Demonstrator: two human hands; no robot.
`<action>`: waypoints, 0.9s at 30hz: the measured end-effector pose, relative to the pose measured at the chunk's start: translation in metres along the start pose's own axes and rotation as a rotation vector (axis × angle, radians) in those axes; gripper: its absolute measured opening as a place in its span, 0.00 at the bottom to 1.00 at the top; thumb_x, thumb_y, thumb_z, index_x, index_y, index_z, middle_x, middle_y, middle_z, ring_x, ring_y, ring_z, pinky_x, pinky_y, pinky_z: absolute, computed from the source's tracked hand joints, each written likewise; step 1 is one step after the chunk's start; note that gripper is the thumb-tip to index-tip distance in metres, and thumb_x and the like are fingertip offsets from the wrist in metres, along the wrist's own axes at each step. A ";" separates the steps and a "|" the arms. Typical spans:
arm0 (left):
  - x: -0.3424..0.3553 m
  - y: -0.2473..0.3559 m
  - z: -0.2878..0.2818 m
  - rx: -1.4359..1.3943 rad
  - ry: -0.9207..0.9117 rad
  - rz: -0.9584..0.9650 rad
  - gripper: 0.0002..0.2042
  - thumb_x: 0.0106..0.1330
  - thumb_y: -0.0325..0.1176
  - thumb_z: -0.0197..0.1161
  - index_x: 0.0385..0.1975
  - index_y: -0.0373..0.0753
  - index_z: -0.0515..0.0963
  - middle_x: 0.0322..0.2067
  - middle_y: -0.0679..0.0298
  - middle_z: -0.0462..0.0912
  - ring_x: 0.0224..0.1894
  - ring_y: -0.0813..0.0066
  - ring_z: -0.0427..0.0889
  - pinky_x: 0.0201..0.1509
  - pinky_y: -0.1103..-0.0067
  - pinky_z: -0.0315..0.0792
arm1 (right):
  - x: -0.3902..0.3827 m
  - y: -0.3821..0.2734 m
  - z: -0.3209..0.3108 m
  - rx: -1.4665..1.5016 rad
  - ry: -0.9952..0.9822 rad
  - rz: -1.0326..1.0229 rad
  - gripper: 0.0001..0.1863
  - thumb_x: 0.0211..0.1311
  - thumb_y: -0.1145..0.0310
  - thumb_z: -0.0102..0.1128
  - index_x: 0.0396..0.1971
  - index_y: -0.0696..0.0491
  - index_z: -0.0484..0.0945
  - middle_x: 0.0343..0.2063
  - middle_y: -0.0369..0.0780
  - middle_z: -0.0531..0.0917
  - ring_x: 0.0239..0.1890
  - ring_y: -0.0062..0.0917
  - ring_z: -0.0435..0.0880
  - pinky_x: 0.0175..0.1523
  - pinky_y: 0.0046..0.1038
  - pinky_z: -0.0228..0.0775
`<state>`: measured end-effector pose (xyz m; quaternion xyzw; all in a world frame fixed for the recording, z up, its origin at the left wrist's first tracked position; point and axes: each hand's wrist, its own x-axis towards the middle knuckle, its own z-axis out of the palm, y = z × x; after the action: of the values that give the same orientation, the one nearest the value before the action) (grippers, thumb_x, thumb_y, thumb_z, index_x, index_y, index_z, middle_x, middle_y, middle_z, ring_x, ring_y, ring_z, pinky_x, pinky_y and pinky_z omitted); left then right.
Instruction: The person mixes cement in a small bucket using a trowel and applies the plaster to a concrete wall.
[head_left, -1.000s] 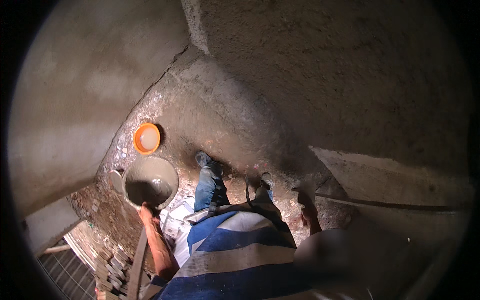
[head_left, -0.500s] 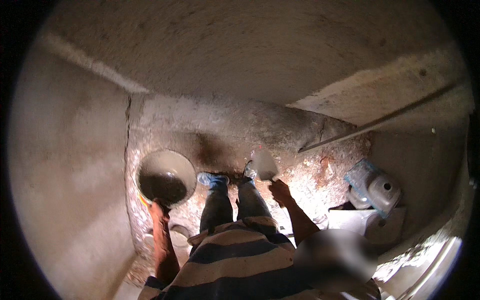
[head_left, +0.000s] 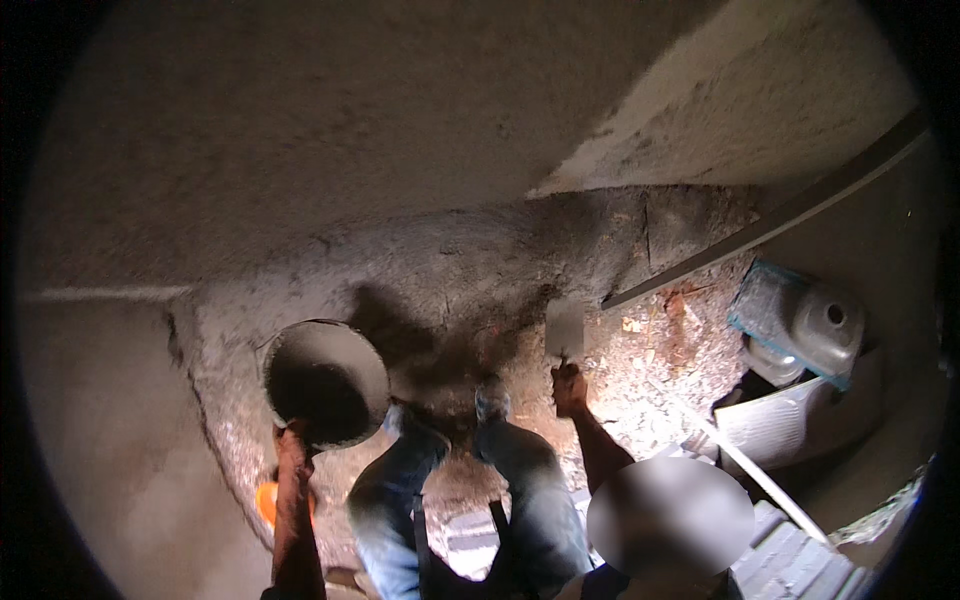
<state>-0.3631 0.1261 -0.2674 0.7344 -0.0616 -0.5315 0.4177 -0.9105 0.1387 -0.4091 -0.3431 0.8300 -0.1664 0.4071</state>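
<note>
My left hand (head_left: 293, 445) is closed on the near rim of a round bucket (head_left: 325, 355), dirty with grey material and dark inside, held off to the left of my legs. My right hand (head_left: 568, 392) grips the handle of a trowel (head_left: 564, 325), its flat grey blade pointing away from me. An orange basin (head_left: 266, 503) shows on the floor behind my left forearm, partly hidden by it. My feet stand on dusty, littered ground between bucket and trowel.
Rough plastered walls (head_left: 350, 120) surround me. A long bar (head_left: 750, 236) slants across the right. Steel sinks (head_left: 800, 315) lie over a white fixture (head_left: 760, 420) at right, beside a pale thin strip (head_left: 750, 467) and stacked grey blocks (head_left: 790, 560).
My view has turned, bringing sinks and blocks into sight on the right. The orange basin now sits behind my left forearm. The bucket and trowel remain in my hands.
</note>
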 end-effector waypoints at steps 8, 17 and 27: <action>0.172 -0.043 0.043 0.165 -0.133 0.081 0.17 0.61 0.35 0.51 0.51 0.43 0.68 0.45 0.63 0.75 0.48 0.66 0.73 0.41 0.57 0.73 | 0.336 0.039 -0.047 -0.365 0.533 -0.274 0.19 0.61 0.58 0.50 0.40 0.61 0.73 0.37 0.54 0.77 0.39 0.47 0.77 0.41 0.42 0.68; 0.256 -0.085 0.055 0.203 0.220 0.408 0.24 0.60 0.38 0.53 0.56 0.39 0.62 0.46 0.60 0.74 0.45 0.70 0.72 0.45 0.71 0.70 | 0.359 0.019 0.067 -0.398 0.224 -0.451 0.22 0.55 0.63 0.54 0.46 0.63 0.73 0.36 0.56 0.79 0.41 0.48 0.79 0.47 0.39 0.71; 0.169 -0.067 0.219 -0.069 -0.153 0.425 0.26 0.47 0.18 0.47 0.51 0.35 0.69 0.41 0.62 0.78 0.39 0.68 0.77 0.45 0.76 0.71 | 0.228 -0.056 0.084 -0.136 0.160 -0.631 0.18 0.56 0.63 0.54 0.43 0.59 0.71 0.29 0.54 0.79 0.31 0.46 0.80 0.38 0.41 0.73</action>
<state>-0.4970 -0.0407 -0.4549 0.6477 -0.2283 -0.4873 0.5394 -0.9187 -0.0613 -0.5581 -0.5955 0.7213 -0.2549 0.2453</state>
